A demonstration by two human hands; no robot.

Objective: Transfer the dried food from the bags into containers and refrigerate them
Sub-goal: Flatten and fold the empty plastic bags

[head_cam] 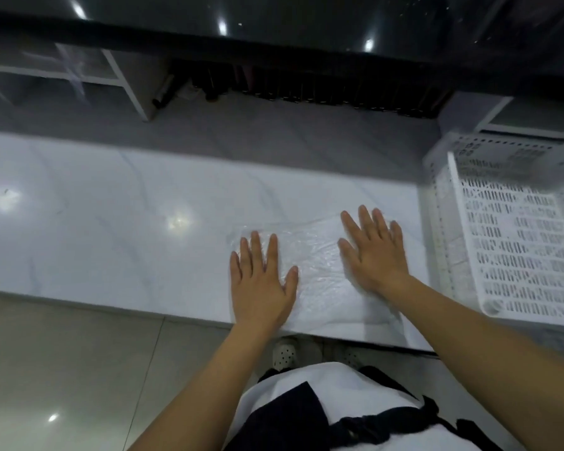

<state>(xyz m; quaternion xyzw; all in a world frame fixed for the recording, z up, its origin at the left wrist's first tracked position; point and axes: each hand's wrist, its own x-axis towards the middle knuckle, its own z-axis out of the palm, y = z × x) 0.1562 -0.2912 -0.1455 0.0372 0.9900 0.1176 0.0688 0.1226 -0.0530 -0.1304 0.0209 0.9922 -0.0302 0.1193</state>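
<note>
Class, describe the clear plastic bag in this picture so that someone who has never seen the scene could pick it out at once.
Start at the long white marble-look counter and go toward its right end, stopping just left of the white perforated plastic basket. The clear plastic bag lies flat there, near the front edge, with the left hand and right hand pressing flat on it. Its crinkled, see-through sheen sets it apart from the smooth stone and the slotted basket.

Single head view, steep downward look, close over white counter (111, 222) near edge.
</note>
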